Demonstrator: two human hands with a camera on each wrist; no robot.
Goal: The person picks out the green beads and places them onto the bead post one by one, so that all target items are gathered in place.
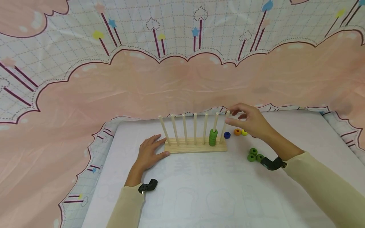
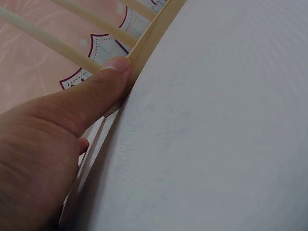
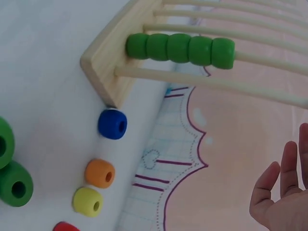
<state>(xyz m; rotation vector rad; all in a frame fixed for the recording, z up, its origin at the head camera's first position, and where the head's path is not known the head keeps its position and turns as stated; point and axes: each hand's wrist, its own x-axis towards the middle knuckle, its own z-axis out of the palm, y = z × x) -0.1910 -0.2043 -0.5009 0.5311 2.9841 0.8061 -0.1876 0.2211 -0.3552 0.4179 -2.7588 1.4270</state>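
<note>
A wooden peg stand (image 1: 196,148) with a row of upright pegs sits on the white tabletop. Several green beads (image 3: 179,47) are stacked on its second peg from the right; the other pegs are bare. At the stand's left end, my left hand (image 1: 149,152) holds the base, its thumb (image 2: 108,79) against the front edge and a finger toward the back. My right hand (image 1: 251,122) is up at the top of the rightmost peg (image 1: 224,128), fingers loosely spread. No bead shows between those fingers; whether they touch the peg I cannot tell.
Right of the stand lie a blue bead (image 1: 227,135), an orange bead (image 1: 237,132), a yellow bead (image 1: 244,132) and a red bead (image 3: 66,226). Loose green beads (image 1: 252,157) cluster below my right forearm. A pink patterned cloth (image 1: 176,85) hangs behind the table.
</note>
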